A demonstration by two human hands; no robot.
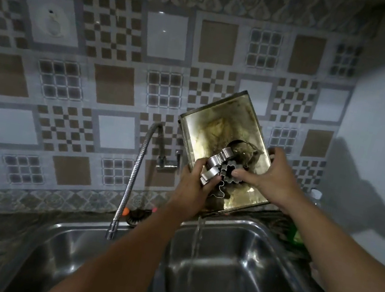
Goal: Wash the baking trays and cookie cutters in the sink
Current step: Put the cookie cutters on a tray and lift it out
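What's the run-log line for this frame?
stained rectangular metal baking tray: tilted, draining into steel sink | left hand: grips metal cookie cutters | right hand: holds tray

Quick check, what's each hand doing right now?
Left hand: grips cookie cutters against the tilted baking tray.
Right hand: holds the tray's right edge, thumb on a flower-shaped cutter.

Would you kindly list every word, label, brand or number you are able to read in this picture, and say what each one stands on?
None: no readable text shows anywhere.
Stained rectangular metal baking tray: no markings visible.
Shiny metal cookie cutters: no stamps visible.
Green bottle by the steel sink: mostly hidden, no label legible.
Patterned wall tiles: geometric shapes only, no lettering.
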